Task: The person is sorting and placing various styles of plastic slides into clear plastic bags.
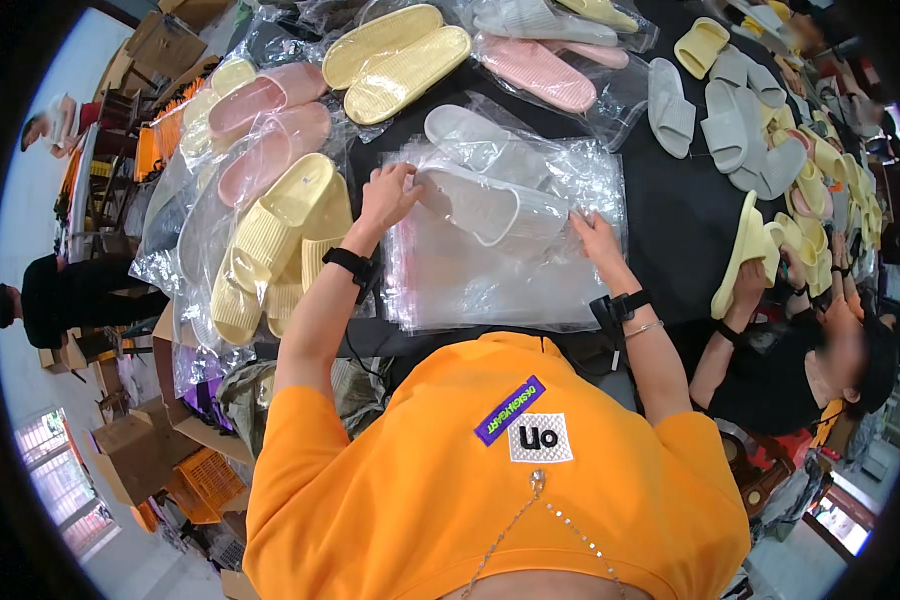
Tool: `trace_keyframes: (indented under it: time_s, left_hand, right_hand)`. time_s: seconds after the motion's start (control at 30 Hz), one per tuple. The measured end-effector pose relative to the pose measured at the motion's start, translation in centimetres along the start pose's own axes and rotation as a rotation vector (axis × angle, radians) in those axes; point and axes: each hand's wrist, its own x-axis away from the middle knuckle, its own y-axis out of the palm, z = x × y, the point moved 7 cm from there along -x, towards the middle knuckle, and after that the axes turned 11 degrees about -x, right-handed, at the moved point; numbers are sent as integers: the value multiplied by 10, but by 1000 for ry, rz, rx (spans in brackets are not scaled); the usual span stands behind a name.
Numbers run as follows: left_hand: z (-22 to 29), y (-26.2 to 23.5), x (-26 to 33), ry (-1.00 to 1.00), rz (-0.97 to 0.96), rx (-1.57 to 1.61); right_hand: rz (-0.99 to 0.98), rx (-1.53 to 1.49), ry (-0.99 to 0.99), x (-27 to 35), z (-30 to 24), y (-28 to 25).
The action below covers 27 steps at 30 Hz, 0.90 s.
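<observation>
A pale grey ribbed foam slipper (pixel 475 200) lies on the stack of clear plastic bags (pixel 490 275) on the black bench (pixel 670 215), long axis slanting, one end toward the left hand (pixel 388 195). That hand's grip pinches the slipper's end, possibly through bag film. The right hand (pixel 595 235), fingers spread flat, presses the stack just right of the slipper
</observation>
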Motion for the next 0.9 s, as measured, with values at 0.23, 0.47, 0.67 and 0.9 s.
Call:
trace_keyframes:
  time_s: [0.23,0.47,0.67,0.9]
  left_hand:
    - [30,-62,15,286,305,172]
    - [28,-43,25,42,-217,1130]
    - [33,-13,55,-205,-661,1569]
    - [79,-24,45,441,-272,414]
  right_hand:
    - [-108,-265,32,8,2,4]
    - [-84,-172,-53,-3,-2,1]
    - [-39,-212,-39,-3,-4,-11]
    - [-93,-96,36,-1,5,-9]
